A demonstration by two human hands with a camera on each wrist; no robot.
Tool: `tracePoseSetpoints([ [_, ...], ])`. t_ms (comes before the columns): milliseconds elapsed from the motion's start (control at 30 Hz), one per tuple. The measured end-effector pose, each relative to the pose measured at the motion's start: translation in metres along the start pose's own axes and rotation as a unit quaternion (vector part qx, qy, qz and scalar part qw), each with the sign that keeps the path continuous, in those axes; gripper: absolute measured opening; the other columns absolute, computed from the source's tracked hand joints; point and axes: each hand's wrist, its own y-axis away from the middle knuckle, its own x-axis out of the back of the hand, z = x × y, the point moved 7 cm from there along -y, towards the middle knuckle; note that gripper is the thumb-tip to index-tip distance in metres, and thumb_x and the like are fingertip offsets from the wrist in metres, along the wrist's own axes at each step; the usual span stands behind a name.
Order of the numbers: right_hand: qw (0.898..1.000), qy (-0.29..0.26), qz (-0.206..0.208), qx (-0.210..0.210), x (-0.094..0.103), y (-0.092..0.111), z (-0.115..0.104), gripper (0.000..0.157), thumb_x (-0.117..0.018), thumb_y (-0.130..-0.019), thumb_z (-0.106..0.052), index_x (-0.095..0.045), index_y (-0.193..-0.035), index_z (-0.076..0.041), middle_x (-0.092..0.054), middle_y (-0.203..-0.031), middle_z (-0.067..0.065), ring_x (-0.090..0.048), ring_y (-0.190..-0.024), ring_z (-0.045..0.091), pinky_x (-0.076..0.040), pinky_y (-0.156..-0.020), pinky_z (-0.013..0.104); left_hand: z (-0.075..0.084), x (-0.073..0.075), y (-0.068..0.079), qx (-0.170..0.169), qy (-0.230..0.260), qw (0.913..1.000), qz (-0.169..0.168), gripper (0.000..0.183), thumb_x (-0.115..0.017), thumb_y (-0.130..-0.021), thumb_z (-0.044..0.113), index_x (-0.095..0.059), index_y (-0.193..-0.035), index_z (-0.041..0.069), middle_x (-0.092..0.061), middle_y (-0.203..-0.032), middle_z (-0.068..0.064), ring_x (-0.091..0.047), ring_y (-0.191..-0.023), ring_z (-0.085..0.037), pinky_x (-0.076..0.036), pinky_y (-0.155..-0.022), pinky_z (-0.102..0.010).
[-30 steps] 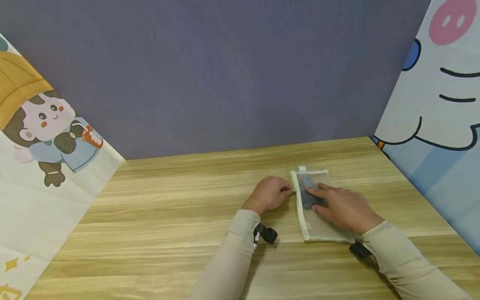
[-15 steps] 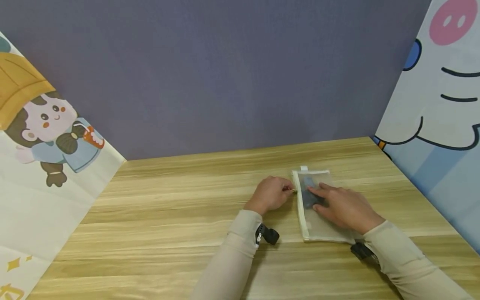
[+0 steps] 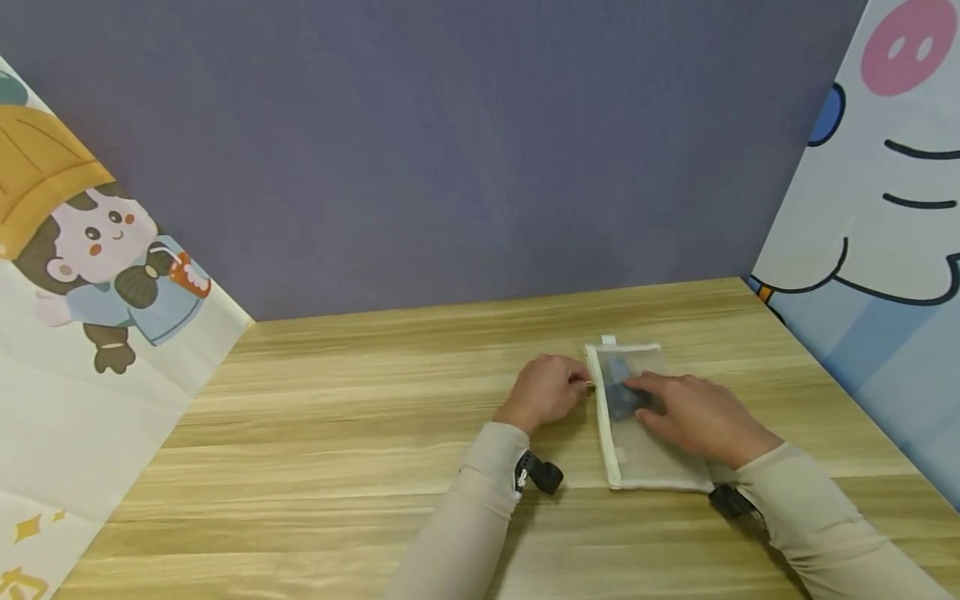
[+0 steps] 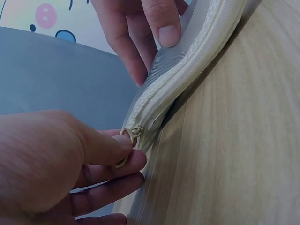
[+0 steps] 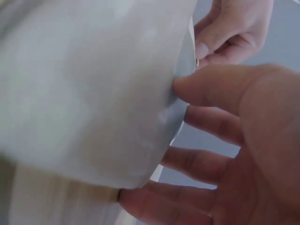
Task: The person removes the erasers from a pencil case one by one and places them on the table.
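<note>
Left hand (image 3: 546,392): thumb and fingertip pinch the zipper pull (image 4: 135,133).
Right hand (image 3: 699,417): fingers extended, thumb and index fingertips resting on the pouch.
Pouch (image 3: 654,465): translucent, flat on the table (image 3: 337,467), under the right hand's fingertips.
Zipper (image 4: 174,82): pale, along the pouch edge nearest the left hand.
Dark item (image 3: 621,407): inside the pouch, between the hands, identity unclear.
Grey panel (image 3: 480,150): beyond both hands.
</note>
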Motion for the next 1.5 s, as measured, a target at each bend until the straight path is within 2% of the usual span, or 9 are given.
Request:
tracePoseSetpoints([
  [167, 1.0, 0.011, 0.006, 0.007, -0.0006, 0.0001, -0.0033, 0.045, -0.074, -0.091, -0.023, -0.065, -0.133, -0.009, -0.065, -0.126, 0.019, -0.066, -0.102, 0.042, -0.051, -0.079, 0.059, 0.0013, 0.0009, 0.0004, -0.013, -0.004, 0.9999, 0.001, 0.018, -0.064, -0.099, 0.019, -0.08, -0.105, 0.024, -0.073, -0.106, 0.011, -0.067, -0.101, -0.008, -0.05, -0.087, -0.024],
  [367, 1.0, 0.016, -0.015, -0.01, -0.0018, -0.0002, -0.0034, 0.044, -0.072, -0.093, -0.023, -0.065, -0.135, -0.011, -0.058, -0.136, 0.024, -0.062, -0.109, 0.047, -0.05, -0.081, 0.06, 0.0016, -0.0006, 0.0017, -0.023, 0.0, 0.9996, -0.019, 0.021, -0.061, -0.101, 0.015, -0.079, -0.111, 0.022, -0.073, -0.111, 0.008, -0.066, -0.103, -0.008, -0.05, -0.089, -0.023],
  [600, 0.999, 0.023, -0.031, -0.019, -0.0025, -0.0017, -0.0041, 0.045, -0.071, -0.094, -0.024, -0.064, -0.136, -0.01, -0.056, -0.136, 0.027, -0.061, -0.109, 0.05, -0.049, -0.082, 0.061, 0.0011, -0.0016, 0.0014, -0.034, 0.012, 0.999, -0.027, 0.018, -0.064, -0.099, 0.017, -0.079, -0.109, 0.021, -0.073, -0.108, 0.009, -0.065, -0.102, -0.006, -0.048, -0.09, -0.02],
  [1100, 0.999, 0.021, -0.021, -0.023, -0.0026, -0.0017, -0.0026, 0.043, -0.072, -0.093, -0.024, -0.066, -0.133, -0.01, -0.058, -0.134, 0.028, -0.061, -0.109, 0.05, -0.049, -0.084, 0.062, -0.0009, -0.0014, 0.0044, -0.023, 0.072, 0.9956, -0.055, 0.019, -0.063, -0.101, 0.017, -0.078, -0.112, 0.018, -0.072, -0.111, 0.008, -0.064, -0.099, -0.003, -0.048, -0.086, -0.018],
  [1300, 1.0, 0.013, -0.016, -0.004, -0.0016, 0.0002, -0.0033, 0.043, -0.071, -0.094, -0.022, -0.065, -0.136, -0.012, -0.057, -0.133, 0.03, -0.062, -0.107, 0.05, -0.05, -0.082, 0.062, -0.0021, -0.0025, 0.0047, -0.02, 0.087, 0.9949, -0.046, 0.016, -0.064, -0.1, 0.02, -0.079, -0.107, 0.018, -0.072, -0.1, 0.011, -0.06, -0.085, 0.001, -0.047, -0.078, -0.017],
  [1500, 0.999, 0.005, -0.024, 0.025, 0.0, 0.0029, -0.0036, 0.045, -0.072, -0.094, -0.019, -0.063, -0.138, -0.016, -0.056, -0.134, 0.031, -0.063, -0.105, 0.048, -0.052, -0.077, 0.058, -0.001, -0.0028, 0.0045, -0.019, 0.079, 0.996, -0.038, 0.016, -0.063, -0.1, 0.02, -0.078, -0.105, 0.019, -0.071, -0.098, 0.011, -0.06, -0.084, 0.001, -0.047, -0.078, -0.018],
])
